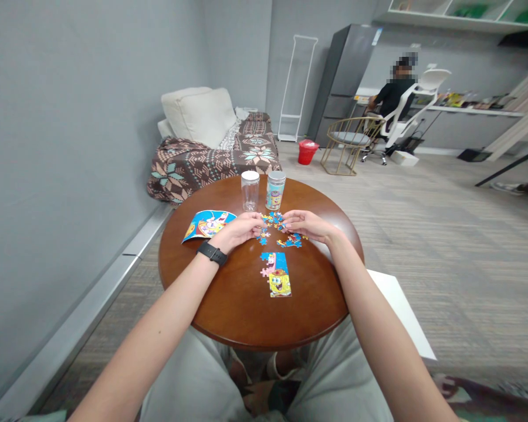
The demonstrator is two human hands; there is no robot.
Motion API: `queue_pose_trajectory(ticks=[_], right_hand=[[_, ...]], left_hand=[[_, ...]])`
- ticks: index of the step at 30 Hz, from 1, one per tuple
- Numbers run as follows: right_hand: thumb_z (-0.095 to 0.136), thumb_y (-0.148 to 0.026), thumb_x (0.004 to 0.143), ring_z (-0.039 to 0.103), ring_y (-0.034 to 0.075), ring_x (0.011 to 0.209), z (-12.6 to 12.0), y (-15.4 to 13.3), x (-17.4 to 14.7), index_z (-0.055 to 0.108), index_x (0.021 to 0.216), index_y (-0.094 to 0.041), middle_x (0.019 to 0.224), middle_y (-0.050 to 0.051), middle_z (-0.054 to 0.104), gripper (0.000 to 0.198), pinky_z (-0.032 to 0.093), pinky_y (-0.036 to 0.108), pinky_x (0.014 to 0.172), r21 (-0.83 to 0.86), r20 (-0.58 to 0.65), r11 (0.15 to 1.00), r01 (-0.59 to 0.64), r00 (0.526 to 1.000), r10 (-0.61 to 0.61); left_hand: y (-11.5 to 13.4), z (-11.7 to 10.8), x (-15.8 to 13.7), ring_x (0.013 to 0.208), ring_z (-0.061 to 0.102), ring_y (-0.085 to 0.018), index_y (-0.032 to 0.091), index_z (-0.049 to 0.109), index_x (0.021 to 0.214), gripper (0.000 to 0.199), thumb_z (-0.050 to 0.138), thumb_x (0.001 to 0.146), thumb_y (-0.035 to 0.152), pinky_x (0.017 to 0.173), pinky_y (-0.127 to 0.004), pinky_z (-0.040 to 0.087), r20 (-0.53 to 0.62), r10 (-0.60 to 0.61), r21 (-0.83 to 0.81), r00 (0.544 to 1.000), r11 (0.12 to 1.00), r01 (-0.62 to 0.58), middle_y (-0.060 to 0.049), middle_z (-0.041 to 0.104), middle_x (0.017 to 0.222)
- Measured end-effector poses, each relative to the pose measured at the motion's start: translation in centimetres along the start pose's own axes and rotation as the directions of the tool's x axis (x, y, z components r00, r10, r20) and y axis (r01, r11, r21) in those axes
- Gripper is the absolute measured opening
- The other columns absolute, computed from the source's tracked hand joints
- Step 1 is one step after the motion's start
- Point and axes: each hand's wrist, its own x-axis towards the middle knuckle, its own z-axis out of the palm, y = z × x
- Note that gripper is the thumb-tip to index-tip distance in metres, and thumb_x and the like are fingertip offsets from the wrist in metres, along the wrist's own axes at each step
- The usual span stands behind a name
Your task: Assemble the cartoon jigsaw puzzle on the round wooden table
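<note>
Since likely light and stiff, pinch edges.
Between curled left hand (pixel 244 227) and right hand (pixel 308 225): knobbly blue-yellow card puzzle pieces (pixel 274 220); cannot tell if pinching.

Jars (pixel 250 194) blocking beyond pieces (pixel 273 220), near-left tabletop (pixel 231 293) free

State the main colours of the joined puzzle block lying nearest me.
Blue, pink and yellow; the joined puzzle block shows in the head view.
</note>
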Motion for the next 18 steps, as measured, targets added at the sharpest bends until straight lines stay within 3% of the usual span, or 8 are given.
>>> queue_pose_trajectory(ticks=[5,14,18], right_hand=[[0.080,-0.018,0.067,0.065,0.010,0.074,-0.02,0.06,0.09,0.067,0.094,-0.016,0.081,0.002,0.072,0.030,0.052,0.020,0.071,-0.022,0.030,1.000,0.008,1.000,-0.007],[0.078,-0.020,0.071,0.058,0.005,0.060,0.00,-0.20,-0.01,0.066,0.086,-0.015,0.073,0.000,0.067,0.020,0.049,0.015,0.058,0.010,0.029,1.000,0.005,1.000,-0.006],[0.076,-0.019,0.073,0.062,0.008,0.065,-0.02,-0.19,-0.03,0.066,0.089,-0.016,0.074,0.002,0.069,0.019,0.051,0.016,0.060,-0.004,0.034,1.000,-0.016,0.999,0.017]], left_hand=[[0.06,0.20,-0.29,0.054,0.054,-0.005,0.013,0.057,0.071,0.023,0.077,0.064,0.004,0.057,-0.020,0.042,-0.062,0.014,0.011,0.998,1.000,-0.014,0.003,0.058,0.062],[-0.25,-0.19,-0.15,0.063,0.058,-0.006,0.010,0.063,0.077,0.027,0.085,0.060,0.015,0.064,-0.021,0.044,-0.010,0.058,0.036,0.998,0.998,-0.058,0.000,0.064,0.071],[-0.45,-0.42,0.04,0.064,0.060,-0.007,0.010,0.064,0.078,0.030,0.085,0.058,0.012,0.063,-0.020,0.044,0.012,0.094,0.024,0.996,0.995,-0.094,0.000,0.065,0.070]])
